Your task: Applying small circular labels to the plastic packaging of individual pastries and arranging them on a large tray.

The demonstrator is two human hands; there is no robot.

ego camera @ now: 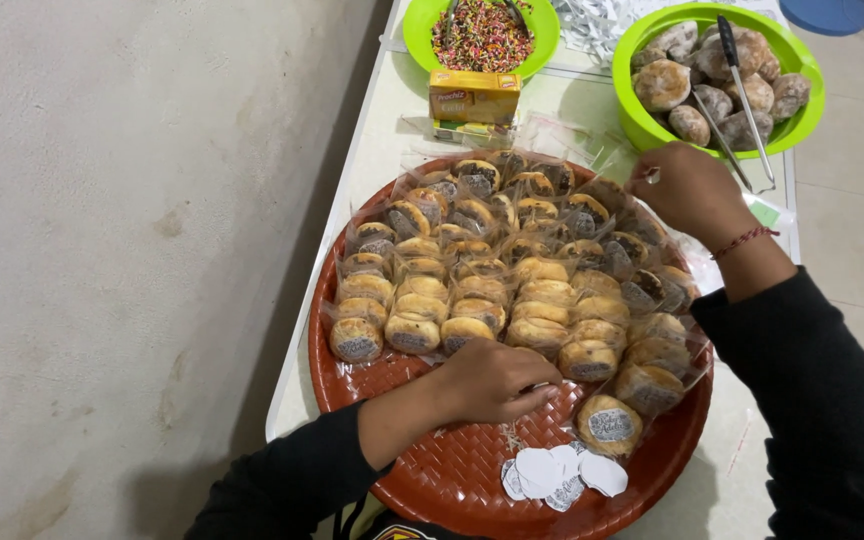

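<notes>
White table (pixel 572 100) beside grey wall | one red woven tray (pixel 432 470), dozens of wrapped pastries (pixel 512 270) | two green bowls (pixel 642 125) | left hand (pixel 492 380) curled on tray | right hand (pixel 687 190) pinching small white piece

Both arms come in from the near edge in black sleeves pushed back off the wrists. The left hand (pixel 492 380) lies low and close to the body, knuckles up, fingers curled under and pointing to the right. The right hand (pixel 690 190) is stretched further out, back of the hand upward, fingertips pinched together, a thin red cord round its wrist.
</notes>
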